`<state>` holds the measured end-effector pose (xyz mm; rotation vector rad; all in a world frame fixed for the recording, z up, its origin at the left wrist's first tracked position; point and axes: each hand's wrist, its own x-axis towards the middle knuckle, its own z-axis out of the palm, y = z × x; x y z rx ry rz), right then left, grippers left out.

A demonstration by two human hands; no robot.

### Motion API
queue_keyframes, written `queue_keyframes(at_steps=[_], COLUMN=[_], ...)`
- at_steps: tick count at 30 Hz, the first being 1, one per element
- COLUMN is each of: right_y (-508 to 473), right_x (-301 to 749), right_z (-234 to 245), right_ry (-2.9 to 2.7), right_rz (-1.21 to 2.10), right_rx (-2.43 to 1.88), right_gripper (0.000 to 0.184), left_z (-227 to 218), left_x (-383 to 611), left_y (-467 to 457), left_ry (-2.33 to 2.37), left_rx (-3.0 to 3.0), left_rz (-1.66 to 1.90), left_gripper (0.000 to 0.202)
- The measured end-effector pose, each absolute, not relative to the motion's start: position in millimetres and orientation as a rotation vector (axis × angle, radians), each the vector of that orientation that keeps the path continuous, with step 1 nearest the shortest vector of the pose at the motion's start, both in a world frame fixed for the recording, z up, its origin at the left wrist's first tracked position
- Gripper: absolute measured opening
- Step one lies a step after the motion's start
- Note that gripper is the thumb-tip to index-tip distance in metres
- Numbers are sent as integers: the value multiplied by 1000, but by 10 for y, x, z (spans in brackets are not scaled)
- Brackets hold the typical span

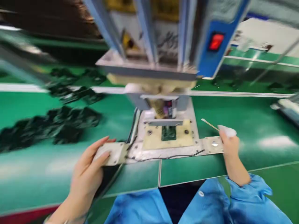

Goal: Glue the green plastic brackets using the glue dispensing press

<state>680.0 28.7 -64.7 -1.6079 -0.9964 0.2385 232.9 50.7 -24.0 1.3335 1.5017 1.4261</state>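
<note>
A green workbench (247, 155) bears a blue-and-gray press (147, 70), whose metal base plate (195, 137) carries a cream fixture (151, 143). The left hand (87, 174) curls round the left switch box (114, 154), thumb on top; the right hand (231, 151) touches the right switch box (215, 144). Between the hands, slightly farther and apart from both, a dark-green square part (168, 133) sits in the fixture. The right fingers seemingly pinch a thin swab (210, 125), though blur obscures the grip.
</note>
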Motion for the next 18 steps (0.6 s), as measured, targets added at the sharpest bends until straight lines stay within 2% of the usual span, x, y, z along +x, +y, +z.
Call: queue_keyframes(at_steps=[2,4,10,18], right_y=[187,35,-184,-138], right_x=[6874,6894,6737,6715], right_z=[-738,-747,-613,-623], right_ry=[-954,-941,-979,-954], right_rz=[303,339,340,343], right_rx=[-1628,-1654,-1696,-1709], right_gripper=[52,49,47,49], left_z=[-342,-371,-258,-292], left_x=[2243,2281,2429,2385], left_y=[434,450,458,441], left_ry=[1488,1479,1477,1494], left_rx=[1098,1034,1068,1079], left_rz=[1476,1523,1486,1472], left_gripper=[48,48,41,41])
